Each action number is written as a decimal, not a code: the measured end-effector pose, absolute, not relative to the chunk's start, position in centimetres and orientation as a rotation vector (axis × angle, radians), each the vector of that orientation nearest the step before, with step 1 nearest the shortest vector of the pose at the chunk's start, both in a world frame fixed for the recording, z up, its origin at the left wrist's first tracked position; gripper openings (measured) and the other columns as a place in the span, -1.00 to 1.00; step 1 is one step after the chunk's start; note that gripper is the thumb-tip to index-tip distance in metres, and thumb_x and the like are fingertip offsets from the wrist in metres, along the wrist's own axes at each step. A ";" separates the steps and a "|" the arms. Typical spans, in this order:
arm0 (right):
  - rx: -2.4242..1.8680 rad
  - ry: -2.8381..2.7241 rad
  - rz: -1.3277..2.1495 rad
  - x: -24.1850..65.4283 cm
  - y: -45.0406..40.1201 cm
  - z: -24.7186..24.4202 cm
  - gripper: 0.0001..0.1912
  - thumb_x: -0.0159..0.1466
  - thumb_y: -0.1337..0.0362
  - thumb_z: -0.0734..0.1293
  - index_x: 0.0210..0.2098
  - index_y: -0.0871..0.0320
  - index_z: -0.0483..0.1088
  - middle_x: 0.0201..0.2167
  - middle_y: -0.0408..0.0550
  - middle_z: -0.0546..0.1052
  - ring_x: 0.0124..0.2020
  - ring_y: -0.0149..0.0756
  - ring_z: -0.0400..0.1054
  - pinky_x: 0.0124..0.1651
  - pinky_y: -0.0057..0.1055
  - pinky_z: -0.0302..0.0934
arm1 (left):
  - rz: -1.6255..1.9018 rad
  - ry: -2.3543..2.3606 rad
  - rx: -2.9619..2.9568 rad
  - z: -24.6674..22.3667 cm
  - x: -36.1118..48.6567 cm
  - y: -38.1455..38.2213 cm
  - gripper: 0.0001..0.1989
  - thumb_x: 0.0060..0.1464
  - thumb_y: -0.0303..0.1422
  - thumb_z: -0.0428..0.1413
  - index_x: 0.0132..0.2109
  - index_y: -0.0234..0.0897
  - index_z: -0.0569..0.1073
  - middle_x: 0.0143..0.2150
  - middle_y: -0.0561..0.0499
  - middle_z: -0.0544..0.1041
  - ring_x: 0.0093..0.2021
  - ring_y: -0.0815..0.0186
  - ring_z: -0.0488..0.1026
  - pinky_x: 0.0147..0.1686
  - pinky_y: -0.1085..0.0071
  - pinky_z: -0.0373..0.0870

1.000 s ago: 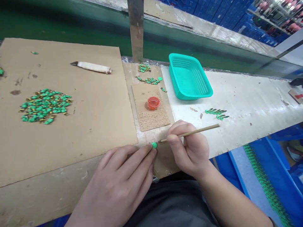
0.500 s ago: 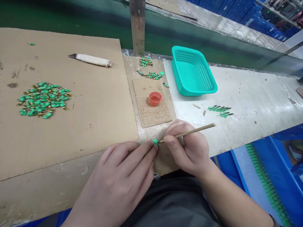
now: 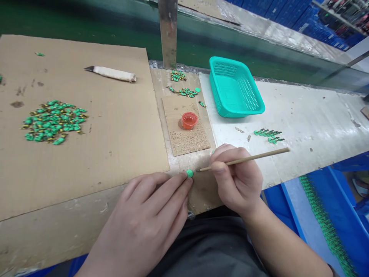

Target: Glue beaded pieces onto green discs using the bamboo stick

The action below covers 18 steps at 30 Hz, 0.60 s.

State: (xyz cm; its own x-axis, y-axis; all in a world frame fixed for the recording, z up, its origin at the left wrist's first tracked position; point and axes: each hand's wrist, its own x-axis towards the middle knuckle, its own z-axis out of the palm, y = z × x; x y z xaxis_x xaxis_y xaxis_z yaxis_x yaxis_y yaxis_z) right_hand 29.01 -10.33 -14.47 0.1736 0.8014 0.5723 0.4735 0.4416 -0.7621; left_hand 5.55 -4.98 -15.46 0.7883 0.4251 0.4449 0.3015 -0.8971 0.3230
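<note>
My left hand (image 3: 155, 207) lies low at the table's front edge, its fingertips closed on a small round green piece (image 3: 189, 173). Just right of it, my right hand (image 3: 238, 177) grips a thin wooden stick (image 3: 259, 156) like a pen. The stick's fine, dark tip points left at the green piece, a small gap away. A speck of green shows by the right hand's fingers; what it is I cannot make out. Beyond the hands, a small red cup (image 3: 189, 120) with liquid in it stands on a speckled cardboard square (image 3: 187, 144).
Left, a pile of small green-and-yellow parts (image 3: 54, 122) and a cloth-wrapped pointed tool (image 3: 112, 74) lie on cardboard (image 3: 123, 127). More parts (image 3: 186, 92) sit behind the cup. A turquoise basket (image 3: 236, 88) stands back right, with several green parts (image 3: 269, 135) in front. A metal post (image 3: 168, 38) rises behind.
My right hand has shifted right with the stick, and its tip has drawn away from the green piece. The piece's round face now shows more fully. My left hand stays in place.
</note>
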 end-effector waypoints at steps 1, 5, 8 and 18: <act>-1.202 -1.416 0.333 29.0 -10.4 -14.5 -0.92 0.65 0.27 0.40 -0.04 -0.01 0.47 -0.28 -0.17 0.56 -0.27 -0.27 0.53 -0.17 -0.25 0.48 | 0.767 0.572 2.743 -15.4 5.6 -5.0 -0.69 0.52 -0.46 0.19 0.30 -0.28 0.64 0.27 -0.05 0.77 0.10 0.07 0.61 0.15 0.02 0.47; -1.225 -1.226 0.317 29.0 -11.3 -14.6 -0.91 0.70 0.21 0.35 0.05 -0.03 0.52 -0.36 -0.25 0.53 -0.46 -0.36 0.47 -0.32 -0.32 0.41 | 0.766 0.590 2.764 -15.3 5.8 -4.9 -0.67 0.54 -0.44 0.15 0.32 -0.24 0.64 0.24 -0.05 0.77 0.09 0.08 0.61 0.13 0.05 0.45; -1.248 -1.256 0.404 29.2 -12.5 -14.4 -0.85 0.71 0.26 0.32 0.06 -0.02 0.55 -0.26 -0.19 0.64 -0.31 -0.32 0.61 -0.18 -0.32 0.52 | 0.747 0.572 2.819 -15.2 5.9 -4.8 -0.65 0.58 -0.42 0.10 0.34 -0.28 0.62 0.20 -0.07 0.76 0.06 0.08 0.57 0.09 0.05 0.41; -1.398 -1.741 0.429 28.5 -13.1 -14.1 -0.87 0.66 0.36 0.30 -0.03 0.04 0.47 -0.01 0.03 0.76 -0.04 -0.14 0.58 0.09 -0.11 0.55 | 0.777 0.484 2.806 -15.3 5.6 -4.5 -0.69 0.56 -0.44 0.12 0.28 -0.22 0.66 0.28 -0.07 0.76 0.14 0.07 0.60 0.17 0.06 0.45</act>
State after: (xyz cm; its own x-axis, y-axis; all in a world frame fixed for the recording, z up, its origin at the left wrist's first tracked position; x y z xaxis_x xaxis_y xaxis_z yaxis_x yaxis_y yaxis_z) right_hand 28.50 -13.13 -14.11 -0.0243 0.9193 0.3928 0.6315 0.3187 -0.7068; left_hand 5.62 -4.48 -15.35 0.8094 0.3588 0.4649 0.2594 -0.9287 0.2650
